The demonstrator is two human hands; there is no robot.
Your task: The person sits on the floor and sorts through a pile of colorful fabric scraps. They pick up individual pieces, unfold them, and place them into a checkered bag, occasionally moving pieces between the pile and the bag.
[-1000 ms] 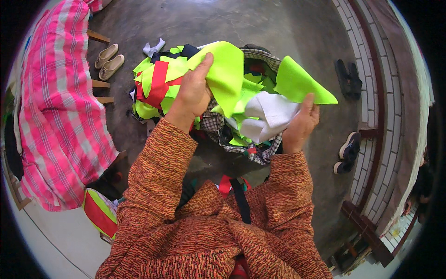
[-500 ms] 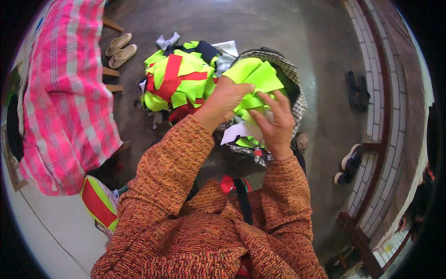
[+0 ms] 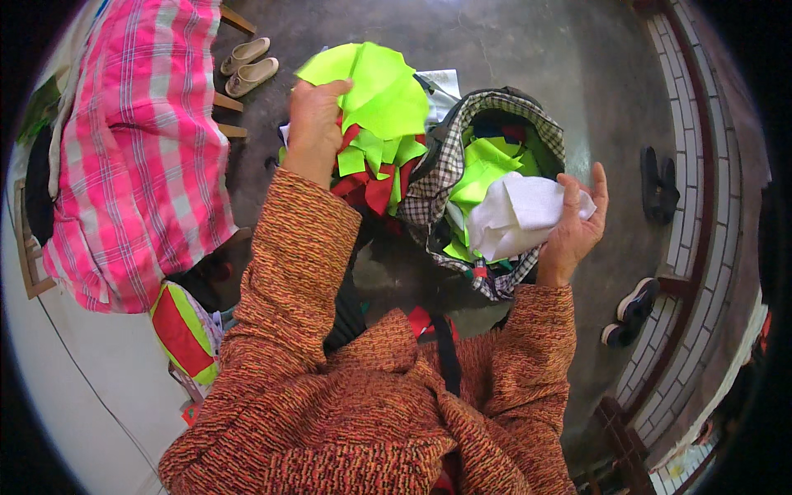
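My left hand (image 3: 315, 124) pinches a neon yellow-green piece of fabric (image 3: 375, 87), raised over a pile of cloth scraps (image 3: 379, 188) in red and yellow-green. In my right hand (image 3: 575, 227) is a white piece of fabric (image 3: 516, 216), its edge passing between thumb and fingers. It lies across the mouth of a black-and-white checked bag (image 3: 425, 191), which stands open. Inside the bag show more yellow-green scraps (image 3: 487, 169), with dark and red bits deeper in. The raised fabric hides much of the pile.
A pink plaid cloth (image 3: 157, 165) covers furniture with wooden legs at left. Pale shoes (image 3: 250, 76) stand beside it. Along the right wall of white bricks (image 3: 691, 165) are black shoes (image 3: 658, 186) and dark sneakers (image 3: 631, 312). A red-and-yellow item (image 3: 183, 334) sits lower left.
My left hand has moved left from the bag to above the pile with the yellow-green fabric. My right hand has shifted right with the white piece, and the bag's inside shows more.
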